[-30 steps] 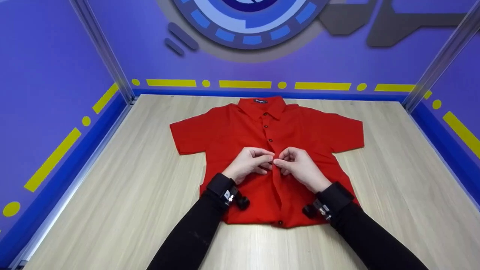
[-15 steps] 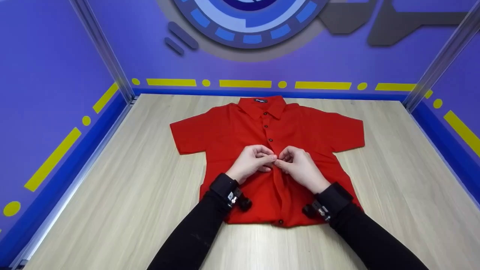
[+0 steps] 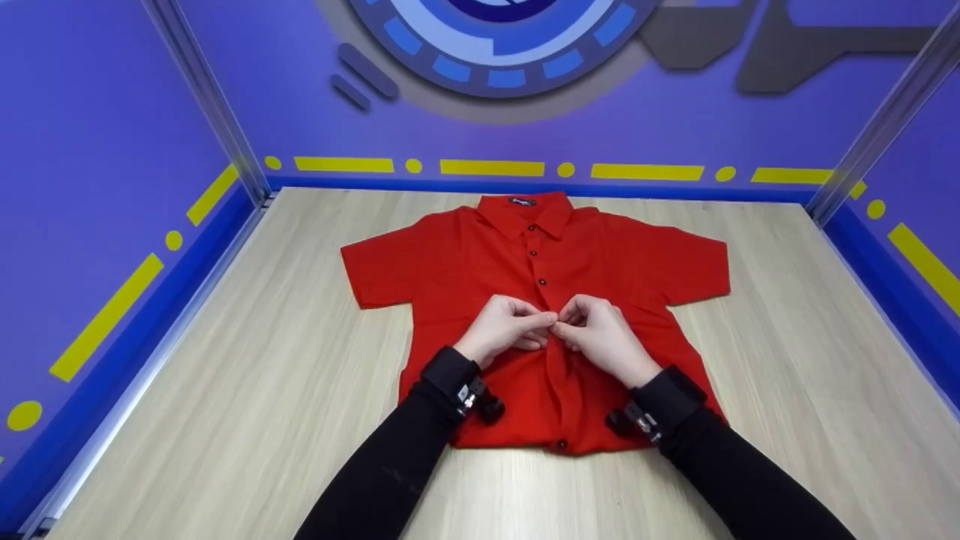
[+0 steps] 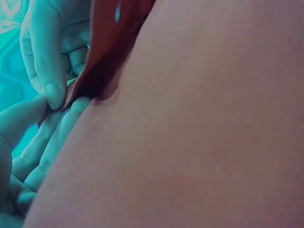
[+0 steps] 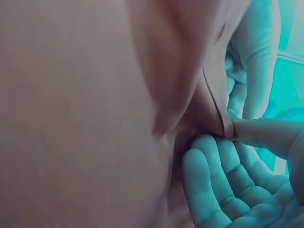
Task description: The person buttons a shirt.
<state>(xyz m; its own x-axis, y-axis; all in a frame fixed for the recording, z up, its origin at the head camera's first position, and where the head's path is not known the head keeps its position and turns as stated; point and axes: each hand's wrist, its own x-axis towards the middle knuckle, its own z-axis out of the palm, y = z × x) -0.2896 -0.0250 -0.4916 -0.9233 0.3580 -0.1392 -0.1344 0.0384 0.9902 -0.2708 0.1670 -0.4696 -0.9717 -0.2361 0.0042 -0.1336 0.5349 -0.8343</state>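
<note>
A red short-sleeved shirt [image 3: 450, 262] lies face up, its collar [image 3: 525, 214] toward the back wall. At mid-front, my left hand [image 3: 502, 330] pinches the edge of the front placket [image 3: 556, 375] between thumb and fingers. From the other side my right hand [image 3: 606, 341] pinches the same spot, the two sets of fingertips touching. In the right wrist view the lifted cloth edge [image 5: 228, 128] sits between the thumb and fingers, and a buttonhole slit [image 5: 221, 32] shows above. Whatever button lies under the fingertips is hidden.
Dark buttons [image 3: 542, 282] run down the shirt above the hands, and one button [image 3: 562, 445] sits at the bottom edge. The wooden tabletop [image 3: 262, 360] is walled by blue panels [image 3: 247, 90] at the back and both sides.
My left hand has shifted slightly right, bringing its thumb against the right hand's fingertips. The right hand has barely moved, and the shirt stays in place.
</note>
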